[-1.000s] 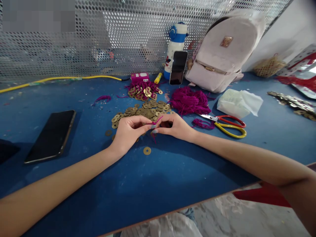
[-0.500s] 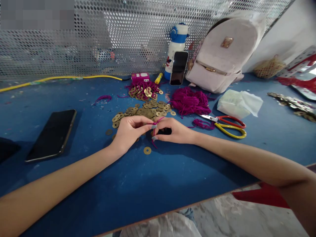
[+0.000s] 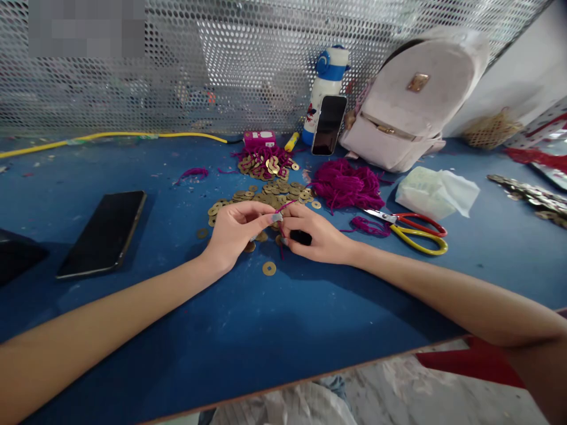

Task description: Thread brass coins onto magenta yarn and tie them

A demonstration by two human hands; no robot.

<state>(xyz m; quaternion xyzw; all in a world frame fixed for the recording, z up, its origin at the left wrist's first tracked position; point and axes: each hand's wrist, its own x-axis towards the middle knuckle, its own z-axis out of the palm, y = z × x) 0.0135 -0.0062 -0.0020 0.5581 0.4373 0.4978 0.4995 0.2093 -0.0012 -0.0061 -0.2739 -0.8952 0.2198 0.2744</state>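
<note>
My left hand [image 3: 237, 233] and my right hand [image 3: 316, 235] meet above the table, fingers pinched on a short purple string [image 3: 286, 206]. One end sticks up between the fingertips and another hangs below them. Whether a coin is on the string is hidden by my fingers. Just behind the hands lies a heap of brass coins [image 3: 281, 190] with holes in the middle. A single square-holed coin [image 3: 269, 268] rests in front of them. Farther back are coins tied with purple string [image 3: 266, 162]. To the right is a bundle of purple strings [image 3: 348, 184].
Scissors [image 3: 419, 230] with red and yellow handles lie right of my right hand, near a tissue pack [image 3: 427, 192]. A phone [image 3: 104, 233] lies at left; another phone [image 3: 329, 125] leans on a bottle [image 3: 333, 65]. A backpack [image 3: 425, 94] stands at the back right.
The whole view has shifted slightly, so things sit a little farther right. My right fingertips have drawn in along the string's lower end; both hands still pinch it.
</note>
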